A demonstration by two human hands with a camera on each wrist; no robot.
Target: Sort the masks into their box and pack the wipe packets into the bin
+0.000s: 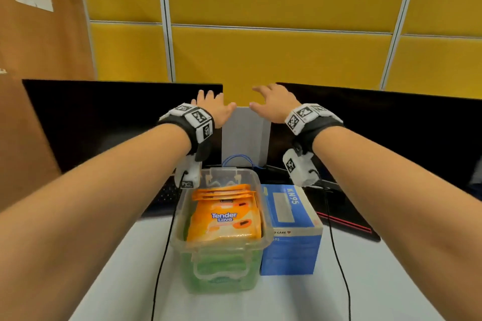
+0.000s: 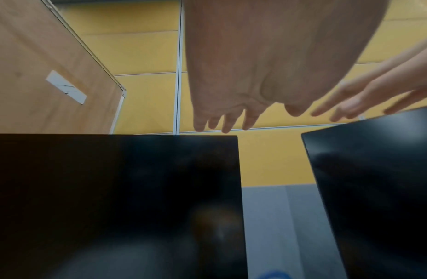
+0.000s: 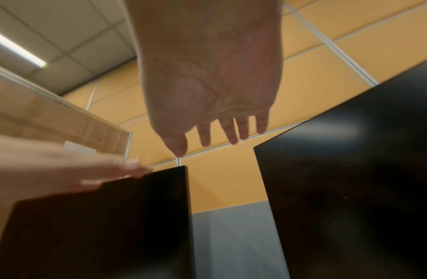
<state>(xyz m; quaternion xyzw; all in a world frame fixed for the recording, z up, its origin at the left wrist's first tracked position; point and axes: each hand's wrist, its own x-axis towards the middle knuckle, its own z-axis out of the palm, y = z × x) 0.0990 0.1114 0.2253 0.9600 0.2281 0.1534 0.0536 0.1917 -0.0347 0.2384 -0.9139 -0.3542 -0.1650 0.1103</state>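
A clear plastic bin (image 1: 180,219) stands on the white table, holding orange wipe packets (image 1: 225,216) on top of green ones (image 1: 221,268). A blue KN95 mask box (image 1: 289,229) stands closed against the bin's right side. Both arms reach forward, high above these. My left hand (image 1: 212,108) hovers palm down with fingers spread, empty, and shows the same from below as left hand (image 2: 231,105). My right hand (image 1: 271,103) is likewise spread and empty, seen from below as right hand (image 3: 207,113). No loose mask shows.
Two black monitors (image 1: 117,122) (image 1: 391,133) stand behind the bin and box, with a grey gap between them. A yellow partition wall (image 1: 260,55) is at the back and a wooden panel (image 1: 39,34) on the left. Black cables (image 1: 161,263) run across the table.
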